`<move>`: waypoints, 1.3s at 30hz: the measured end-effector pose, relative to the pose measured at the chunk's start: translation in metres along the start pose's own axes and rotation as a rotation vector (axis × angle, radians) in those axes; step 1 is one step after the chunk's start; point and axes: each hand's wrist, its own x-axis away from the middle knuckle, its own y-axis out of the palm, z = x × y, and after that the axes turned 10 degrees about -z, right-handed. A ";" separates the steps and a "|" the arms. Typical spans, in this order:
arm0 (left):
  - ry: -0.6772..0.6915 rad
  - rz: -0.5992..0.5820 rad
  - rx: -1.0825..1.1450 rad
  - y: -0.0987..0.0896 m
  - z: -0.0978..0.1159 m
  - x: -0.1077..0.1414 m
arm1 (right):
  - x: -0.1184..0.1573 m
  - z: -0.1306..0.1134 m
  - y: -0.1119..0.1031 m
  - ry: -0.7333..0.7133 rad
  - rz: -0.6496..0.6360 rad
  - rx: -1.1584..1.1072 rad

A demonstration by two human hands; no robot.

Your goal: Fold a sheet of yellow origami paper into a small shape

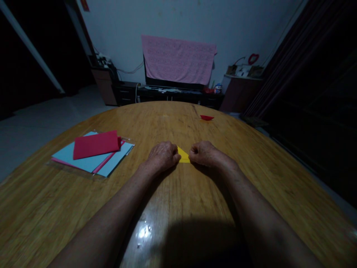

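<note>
- Head view: the yellow paper (183,155) lies on the round wooden table (167,128), between the two hands and just in front of the person
- The left hand (164,154) is curled narrow, holding the paper's left part, probably to keep it steady
- The right hand (205,153) is closed in on the right corner, seemingly to hold that end flat and level with the other
- The red folded piece (206,117) sits near the far edge, well apart from the hands, perhaps to leave them room
- The red paper (95,145) rests on the light blue sheets (111,163) at the left, perhaps stacked within easy reach
- Both fingertips and the yellow paper's ends are hidden by the hands; dim light blurs its creases
- A pink cloth (178,59) covers most of the dark screen behind; the forearms are cut off below
</note>
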 end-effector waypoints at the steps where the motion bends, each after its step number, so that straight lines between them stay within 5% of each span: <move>1: -0.005 -0.003 0.011 0.000 -0.001 0.000 | 0.000 0.000 0.000 0.000 0.001 -0.008; 39: -0.034 -0.096 0.279 -0.004 -0.017 -0.003 | -0.004 0.001 0.000 0.045 -0.036 0.045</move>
